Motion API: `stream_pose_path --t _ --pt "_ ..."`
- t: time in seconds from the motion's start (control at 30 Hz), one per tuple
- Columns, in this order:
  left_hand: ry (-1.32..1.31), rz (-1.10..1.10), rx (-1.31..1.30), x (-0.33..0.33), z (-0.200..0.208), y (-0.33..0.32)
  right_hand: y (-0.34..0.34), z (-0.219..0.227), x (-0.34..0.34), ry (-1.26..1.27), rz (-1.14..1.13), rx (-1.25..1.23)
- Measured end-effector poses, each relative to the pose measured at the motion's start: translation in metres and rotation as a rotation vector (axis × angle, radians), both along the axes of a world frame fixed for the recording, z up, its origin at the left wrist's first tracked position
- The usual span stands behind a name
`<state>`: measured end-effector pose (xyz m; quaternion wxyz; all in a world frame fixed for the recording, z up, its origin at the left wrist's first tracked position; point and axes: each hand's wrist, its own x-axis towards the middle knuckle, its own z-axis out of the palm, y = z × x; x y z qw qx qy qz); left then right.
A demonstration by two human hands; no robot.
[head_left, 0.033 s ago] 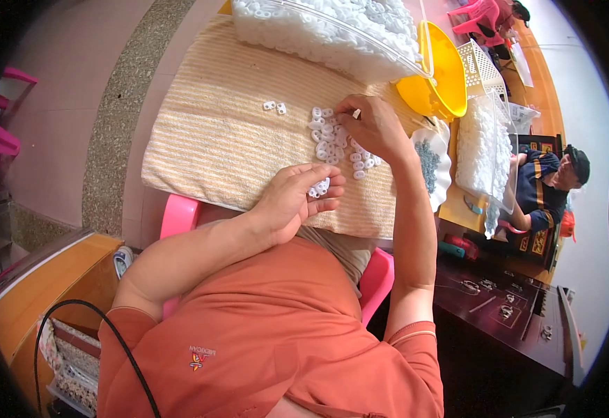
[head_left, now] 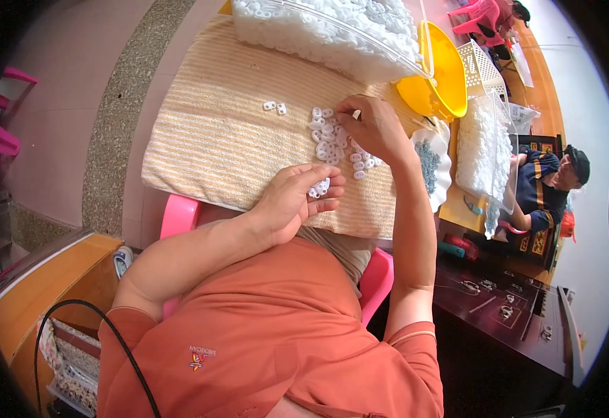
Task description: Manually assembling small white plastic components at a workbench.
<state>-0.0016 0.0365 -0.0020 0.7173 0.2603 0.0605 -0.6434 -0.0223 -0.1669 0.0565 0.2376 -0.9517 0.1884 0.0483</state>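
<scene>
Several small white plastic pieces with two round holes [head_left: 318, 188] lie cupped in my left hand [head_left: 297, 195], its fingers curled around them near the front of the striped towel [head_left: 214, 97]. A loose pile of the same white pieces [head_left: 326, 143] is spread on the towel just beyond. Over the pile's far right edge, my right hand [head_left: 374, 125] is closed with thumb and fingertips drawn together. What those fingertips pinch, if anything, is hidden. Two more white pieces [head_left: 275, 107] lie apart on the left.
A clear bin heaped with white pieces [head_left: 325, 35] stands at the back. Right of it are a yellow basin [head_left: 447, 76] and a white scalloped dish [head_left: 443, 167] of small grey parts. A second clear bin [head_left: 482, 146] stands farther right, near another person [head_left: 555, 177].
</scene>
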Motion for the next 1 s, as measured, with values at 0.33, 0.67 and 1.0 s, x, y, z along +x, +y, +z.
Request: stream_pose_path --t 0.33,0.67,1.0 --pt "-0.008 0.002 -0.013 -0.001 -0.001 0.000 0.008 -0.005 -0.002 0.081 0.063 -0.180" --pt "-0.007 0.002 -0.014 -0.001 -0.003 0.000 0.014 -0.004 -0.010 0.008 0.094 -0.101" --pt "-0.011 0.005 0.005 -0.001 0.000 -0.001 0.023 0.007 -0.006 0.155 0.056 -0.185"
